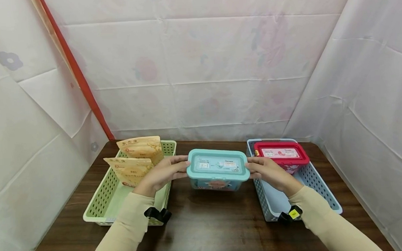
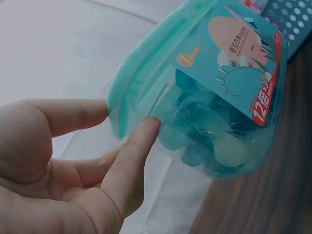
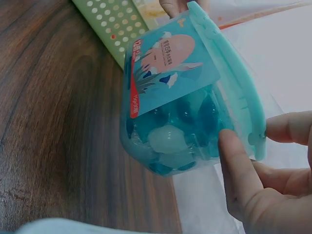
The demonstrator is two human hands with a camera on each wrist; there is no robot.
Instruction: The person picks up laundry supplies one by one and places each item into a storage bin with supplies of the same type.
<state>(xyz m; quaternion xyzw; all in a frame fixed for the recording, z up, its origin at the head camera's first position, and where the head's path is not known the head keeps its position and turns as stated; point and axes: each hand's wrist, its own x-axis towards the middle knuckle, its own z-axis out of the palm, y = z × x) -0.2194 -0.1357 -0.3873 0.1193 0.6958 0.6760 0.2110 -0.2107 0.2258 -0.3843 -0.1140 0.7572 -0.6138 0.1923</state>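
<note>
A clear tub of laundry pods (image 1: 218, 170) with a teal lid is held level between both hands, over the middle of the table. My left hand (image 1: 165, 172) pinches its left end, fingers at the lid's rim and against the side wall. At the other end, my right hand (image 1: 270, 172) pinches the tub the same way. Blue and whitish pods (image 2: 214, 141) show through the tub wall in the left wrist view. A printed teal label (image 3: 170, 63) wraps the front.
On the left, a green basket (image 1: 100, 195) holds two tan pouches (image 1: 140, 149). A blue basket (image 1: 317, 184) on the right contains a red-lidded tub (image 1: 281, 153) at its far end. White patterned sheeting (image 1: 199, 66) encloses the dark wooden table (image 1: 204, 228) at the back and sides.
</note>
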